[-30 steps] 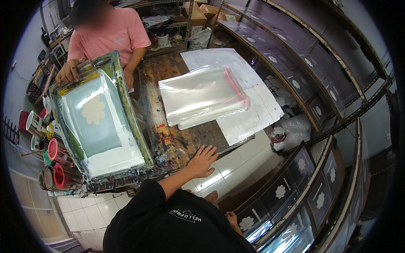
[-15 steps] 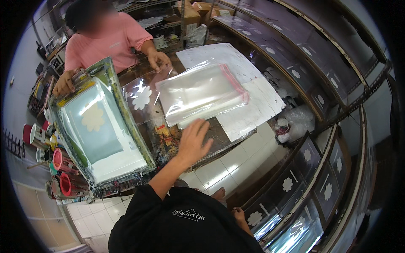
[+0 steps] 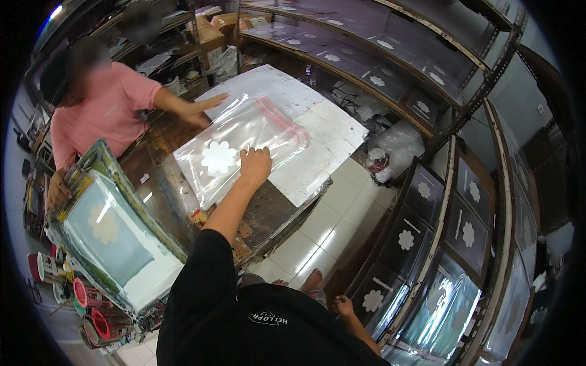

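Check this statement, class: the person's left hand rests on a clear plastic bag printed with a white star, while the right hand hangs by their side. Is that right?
Not quite. In the head view the left hand rests on the clear plastic bag, but its print is a white flower, not a star. The right hand does hang low by the person's side.

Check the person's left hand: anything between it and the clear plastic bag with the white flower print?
Nothing visible. The left hand already lies flat on the near edge of the clear plastic bag with the white flower print, on the worn brown worktable. A co-worker's hand rests at the bag's far edge, well apart.
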The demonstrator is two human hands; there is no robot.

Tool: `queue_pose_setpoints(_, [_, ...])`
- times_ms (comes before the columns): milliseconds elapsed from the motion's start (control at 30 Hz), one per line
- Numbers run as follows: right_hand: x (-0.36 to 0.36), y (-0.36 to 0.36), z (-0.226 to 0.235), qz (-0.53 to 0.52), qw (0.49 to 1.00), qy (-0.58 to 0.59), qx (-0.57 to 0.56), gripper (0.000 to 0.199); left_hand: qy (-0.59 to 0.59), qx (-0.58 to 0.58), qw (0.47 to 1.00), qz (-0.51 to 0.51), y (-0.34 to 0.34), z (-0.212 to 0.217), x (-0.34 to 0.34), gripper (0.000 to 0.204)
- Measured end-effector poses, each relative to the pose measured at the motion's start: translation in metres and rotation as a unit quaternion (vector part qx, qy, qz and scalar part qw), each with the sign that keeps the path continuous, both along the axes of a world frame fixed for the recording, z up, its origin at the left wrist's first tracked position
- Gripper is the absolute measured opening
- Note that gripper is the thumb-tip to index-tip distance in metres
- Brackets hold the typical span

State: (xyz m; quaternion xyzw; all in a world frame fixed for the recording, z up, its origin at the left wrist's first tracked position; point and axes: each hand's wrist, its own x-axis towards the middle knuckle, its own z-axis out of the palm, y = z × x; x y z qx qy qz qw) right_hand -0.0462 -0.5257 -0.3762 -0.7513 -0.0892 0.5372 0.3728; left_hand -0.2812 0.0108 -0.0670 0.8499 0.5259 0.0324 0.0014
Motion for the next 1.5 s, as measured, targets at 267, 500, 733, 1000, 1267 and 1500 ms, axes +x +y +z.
queue_pose_setpoints(267, [-0.004, 0.051, 0.054, 0.017, 0.985, -0.068, 0.156, 0.026, -0.109, 0.189, 0.965, -0.149, -0.096, 0.014, 0.03, 0.04])
queue_pose_setpoints(500, [-0.002, 0.22, 0.338, 0.008, 0.859, 0.237, 0.453, 0.072, -0.138, 0.134, 0.936, -0.293, -0.213, 0.031, 0.055, 0.046])
queue_pose_setpoints(733, [0.034, 0.234, 0.322, 0.084, 0.945, -0.037, 0.313, 0.029, -0.109, 0.083, 0.908, -0.397, -0.267, 0.035, 0.074, 0.049])
queue_pose_setpoints(1000, [0.074, 0.185, 0.453, 0.188, 0.913, -0.285, 0.222, 0.027, -0.25, 0.004, 0.792, -0.557, -0.315, 0.086, 0.082, 0.081])
queue_pose_setpoints(1267, [0.045, 0.063, 0.712, 0.284, 0.779, -0.558, 0.005, 0.029, -0.472, 0.016, 0.693, -0.544, -0.3, 0.126, 0.055, 0.051])
queue_pose_setpoints(1500, [-0.012, -0.146, 0.818, -0.055, 0.808, -0.551, -0.201, 0.025, -0.417, -0.113, 0.735, -0.523, -0.296, 0.047, 0.108, 0.039])
